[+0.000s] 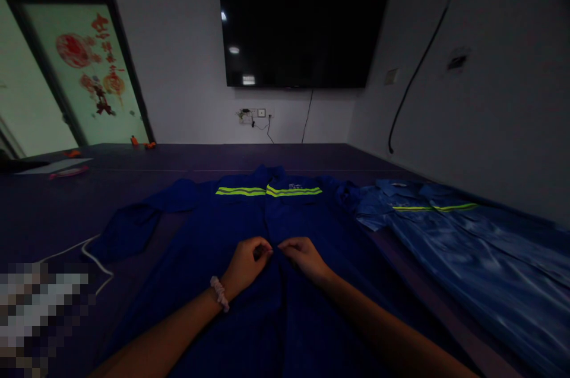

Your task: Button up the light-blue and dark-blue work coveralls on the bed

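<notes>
A dark blue work uniform (222, 224) lies spread out face up in front of me, collar away from me, with a yellow-green reflective stripe across its chest. Its left-side sleeve bends outward on the floor. Over the middle of its front opening, my left hand (249, 259) is pinched, thumb against fingers, with a pink scrunchie (219, 294) round the wrist. Close beside it, my right hand (305, 256) pinches at the other edge of the opening. The fingertips nearly meet at the cloth; any fastener between them is too small to make out.
A second, lighter blue uniform (445, 241) lies to the right. On the left are a white cord (95, 256), a pink item (69, 172) and a blurred-out patch. Small orange objects (150, 145) lie near the door. A television (307, 28) hangs on the far wall.
</notes>
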Available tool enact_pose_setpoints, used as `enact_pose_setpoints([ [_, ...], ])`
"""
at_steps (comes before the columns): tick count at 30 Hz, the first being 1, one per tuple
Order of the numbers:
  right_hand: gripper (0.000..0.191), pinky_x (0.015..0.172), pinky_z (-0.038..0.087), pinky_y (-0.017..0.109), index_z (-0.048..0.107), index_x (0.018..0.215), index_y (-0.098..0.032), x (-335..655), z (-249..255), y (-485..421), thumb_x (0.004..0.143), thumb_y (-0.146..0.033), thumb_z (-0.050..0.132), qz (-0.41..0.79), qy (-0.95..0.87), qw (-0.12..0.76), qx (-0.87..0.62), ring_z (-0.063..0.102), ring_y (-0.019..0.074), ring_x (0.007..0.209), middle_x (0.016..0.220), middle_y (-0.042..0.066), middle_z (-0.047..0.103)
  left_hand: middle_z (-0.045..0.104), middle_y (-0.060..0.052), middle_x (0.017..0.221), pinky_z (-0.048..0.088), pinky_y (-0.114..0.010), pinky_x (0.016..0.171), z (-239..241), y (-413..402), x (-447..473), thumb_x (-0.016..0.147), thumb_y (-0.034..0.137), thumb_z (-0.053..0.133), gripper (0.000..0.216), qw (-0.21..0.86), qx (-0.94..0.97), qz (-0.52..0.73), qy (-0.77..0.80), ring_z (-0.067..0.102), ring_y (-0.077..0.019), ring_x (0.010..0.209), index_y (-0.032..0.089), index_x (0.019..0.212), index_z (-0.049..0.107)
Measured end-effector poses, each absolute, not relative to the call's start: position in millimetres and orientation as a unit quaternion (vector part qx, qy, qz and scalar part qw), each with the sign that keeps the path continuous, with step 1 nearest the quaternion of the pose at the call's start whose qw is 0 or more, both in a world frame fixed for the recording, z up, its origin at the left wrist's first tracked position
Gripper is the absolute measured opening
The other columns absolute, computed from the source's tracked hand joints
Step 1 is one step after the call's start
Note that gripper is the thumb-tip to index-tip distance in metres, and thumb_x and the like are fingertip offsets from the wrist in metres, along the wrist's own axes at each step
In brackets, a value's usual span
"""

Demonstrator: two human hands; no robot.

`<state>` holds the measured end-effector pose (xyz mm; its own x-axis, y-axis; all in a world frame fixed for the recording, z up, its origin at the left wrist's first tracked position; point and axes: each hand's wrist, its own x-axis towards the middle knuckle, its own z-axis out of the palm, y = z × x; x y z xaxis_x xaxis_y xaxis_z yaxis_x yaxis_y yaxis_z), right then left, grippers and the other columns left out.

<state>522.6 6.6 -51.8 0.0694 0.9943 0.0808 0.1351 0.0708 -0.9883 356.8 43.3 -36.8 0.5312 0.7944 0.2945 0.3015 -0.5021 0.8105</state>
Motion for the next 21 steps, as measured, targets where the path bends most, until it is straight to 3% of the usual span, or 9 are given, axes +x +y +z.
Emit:
enact_pose_setpoints([
  [6,0.021,0.038,0.03,0.018,0.062,0.071,-0.014,519.4,-56.3,6.8,0.061,-0.032,0.064,0.425,-0.55,0.484,-0.532,0.043,0.007,0.04,0.053,-0.002,0.057,0.067,-0.004,0.072,0.045,-0.022,0.063,-38.9,41.8,357.6,0.07,0.017,0.052,0.012,0.351,0.796,0.358,0.339,0.06,-0.0137,0.066,0.014,0.072,0.064],
  [11,0.013,0.047,0.038,0.019,0.061,0.069,-0.015,517.6,-60.5,7.8,0.063,-0.026,0.065,0.35,-0.586,0.491,-0.542,0.052,0.0098,0.051,0.058,-0.001,0.059,0.067,-0.004,0.073,0.045,-0.022,0.063,-41.1,42.8,357.4,0.069,0.017,0.052,0.014,0.366,0.789,0.363,0.334,0.06,-0.0138,0.067,0.014,0.074,0.065],
  [17,0.009,0.042,0.032,0.018,0.062,0.066,-0.015,515.3,-58.9,4.4,0.069,-0.023,0.06,0.277,-0.625,0.46,-0.566,0.051,0.0096,0.047,0.052,-0.001,0.058,0.063,-0.003,0.064,0.041,-0.021,0.057,-36.6,40.5,358.2,0.07,0.028,0.056,0.017,0.377,0.79,0.348,0.337,0.055,-0.0125,0.059,0.013,0.068,0.063],
  [21,0.012,0.044,0.035,0.019,0.063,0.064,-0.015,513.0,-54.4,1.8,0.071,-0.025,0.06,0.236,-0.651,0.438,-0.574,0.054,0.0111,0.05,0.056,0.001,0.062,0.058,0.0,0.059,0.038,-0.021,0.054,-37.0,41.4,359.0,0.065,0.023,0.057,0.01,0.386,0.775,0.355,0.353,0.05,-0.0108,0.056,0.014,0.063,0.06],
])
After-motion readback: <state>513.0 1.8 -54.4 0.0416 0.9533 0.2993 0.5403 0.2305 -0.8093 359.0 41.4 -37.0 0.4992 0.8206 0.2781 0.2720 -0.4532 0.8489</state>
